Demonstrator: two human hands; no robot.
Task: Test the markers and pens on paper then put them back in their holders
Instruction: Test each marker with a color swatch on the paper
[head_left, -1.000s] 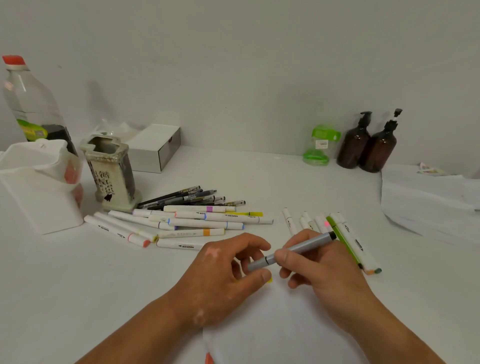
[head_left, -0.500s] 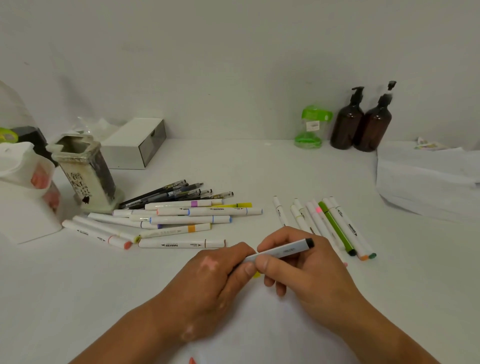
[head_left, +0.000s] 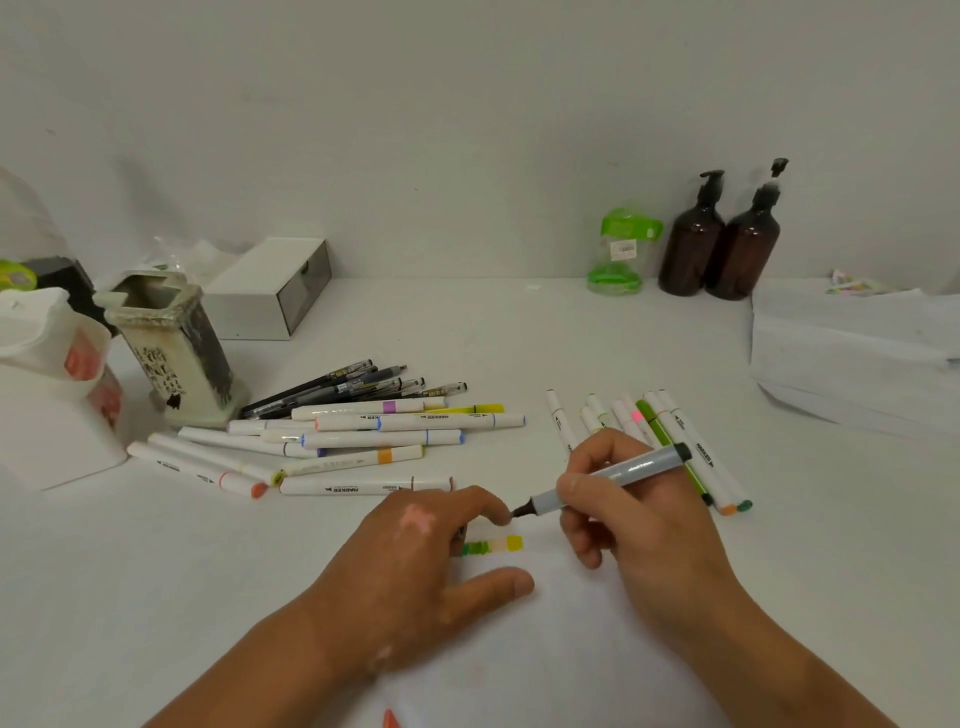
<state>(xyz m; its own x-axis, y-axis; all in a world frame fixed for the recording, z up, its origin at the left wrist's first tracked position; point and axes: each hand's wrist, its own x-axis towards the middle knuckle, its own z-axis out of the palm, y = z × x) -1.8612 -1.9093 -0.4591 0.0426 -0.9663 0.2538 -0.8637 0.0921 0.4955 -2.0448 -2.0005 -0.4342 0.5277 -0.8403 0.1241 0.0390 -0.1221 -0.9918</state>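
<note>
A grey marker (head_left: 623, 470) had a black tip. Green and yellow swatches (head_left: 493, 545) marked the white paper (head_left: 545, 649). White markers (head_left: 384, 439) bore purple, blue and orange bands. Two pump bottles (head_left: 691, 254) were dark brown.

Plain pale grey-white wall (head_left: 467, 130) fills upper half, meets white matte tabletop (head_left: 519, 332) along straight line. Light soft, even; faint shadows on wall at left. Along wall: two amber-brown pump bottles (head_left: 691, 244) side by side, green-lidded clear plastic jar (head_left: 618, 249) just beside them, white rectangular box with grey end (head_left: 265, 286) well apart at left. Loose stack of white paper sheets (head_left: 852, 353) at right.
</note>
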